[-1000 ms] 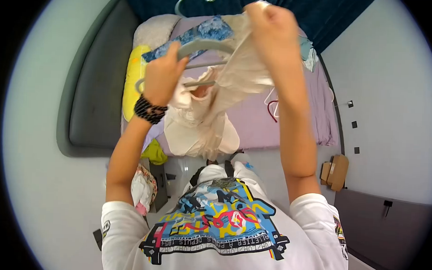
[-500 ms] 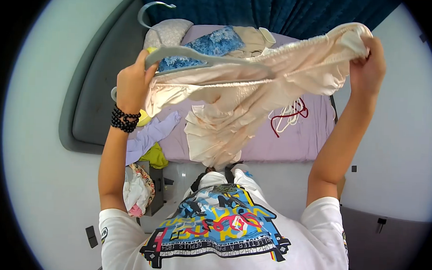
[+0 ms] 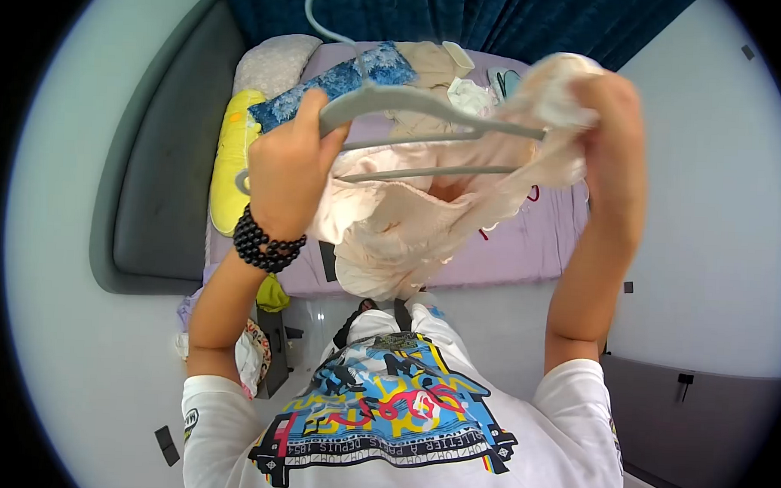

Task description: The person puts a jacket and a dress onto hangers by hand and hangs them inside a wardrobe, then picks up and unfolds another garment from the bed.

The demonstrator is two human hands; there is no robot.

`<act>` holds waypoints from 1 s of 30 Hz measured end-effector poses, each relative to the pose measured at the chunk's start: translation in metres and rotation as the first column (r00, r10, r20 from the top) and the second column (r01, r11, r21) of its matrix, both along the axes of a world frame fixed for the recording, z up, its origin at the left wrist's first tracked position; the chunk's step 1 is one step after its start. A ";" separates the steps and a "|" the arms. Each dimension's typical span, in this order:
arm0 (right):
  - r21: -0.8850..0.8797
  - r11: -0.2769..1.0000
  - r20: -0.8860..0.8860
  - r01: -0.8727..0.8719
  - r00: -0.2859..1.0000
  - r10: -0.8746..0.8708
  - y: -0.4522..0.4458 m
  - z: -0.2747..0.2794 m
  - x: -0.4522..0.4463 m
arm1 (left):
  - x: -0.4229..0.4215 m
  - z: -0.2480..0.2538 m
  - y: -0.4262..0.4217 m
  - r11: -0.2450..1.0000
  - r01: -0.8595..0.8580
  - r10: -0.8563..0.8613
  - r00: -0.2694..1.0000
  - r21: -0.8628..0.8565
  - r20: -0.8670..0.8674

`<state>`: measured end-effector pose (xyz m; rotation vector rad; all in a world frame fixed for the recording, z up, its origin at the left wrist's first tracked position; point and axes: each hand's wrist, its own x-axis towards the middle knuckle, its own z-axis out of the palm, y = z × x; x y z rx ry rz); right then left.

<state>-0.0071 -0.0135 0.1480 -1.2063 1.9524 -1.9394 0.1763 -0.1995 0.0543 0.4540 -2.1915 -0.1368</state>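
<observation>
My left hand (image 3: 288,173), with black beads at its wrist, is closed around one shoulder of a grey clothes hanger (image 3: 404,100). The hanger's hook points up and away from me. A pale pink, ruffled garment (image 3: 399,231) with gathered edges hangs in loose folds about the hanger, its near end beside my left hand. My right hand (image 3: 616,136) is closed on bunched fabric at the garment's far end, close to the hanger's other tip. Motion blurs that hand and the cloth around it. How the hanger sits inside the garment is partly hidden by folds.
Beyond my hands is a bed with a lilac sheet (image 3: 519,257) and a dark padded headboard (image 3: 166,150). On it lie a yellow pillow (image 3: 232,165), a blue patterned pillow (image 3: 283,107) and beige cloth (image 3: 427,65). A bag of clothes (image 3: 253,360) stands below left.
My right hand has come inward toward my left, so the stretched garment is now slack and bunched. My left hand and the hanger have shifted right, with more of the hanger's bars showing.
</observation>
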 end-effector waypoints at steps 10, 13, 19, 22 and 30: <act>0.133 0.941 -0.532 0.311 0.824 -0.197 -0.035 -0.040 0.037 | -0.045 -0.033 -0.008 0.981 -0.195 0.196 0.965 -0.021 0.172; 0.065 0.949 -0.490 0.308 0.838 -0.239 -0.019 -0.037 0.020 | -0.033 -0.037 -0.026 0.965 -0.256 0.263 0.945 -0.059 0.195; 0.187 0.977 -0.070 0.098 0.994 -0.086 -0.018 -0.022 0.025 | -0.035 -0.031 -0.022 0.971 -0.215 0.233 0.950 -0.107 0.207; 0.190 0.981 -0.341 -0.040 0.934 0.104 -0.052 -0.057 0.062 | -0.052 -0.023 -0.001 0.999 0.042 -0.042 0.995 0.003 0.095; 0.304 0.927 -0.401 0.218 0.912 -0.083 0.003 -0.033 0.032 | -0.045 0.006 -0.032 0.965 0.157 -0.184 0.976 0.210 0.116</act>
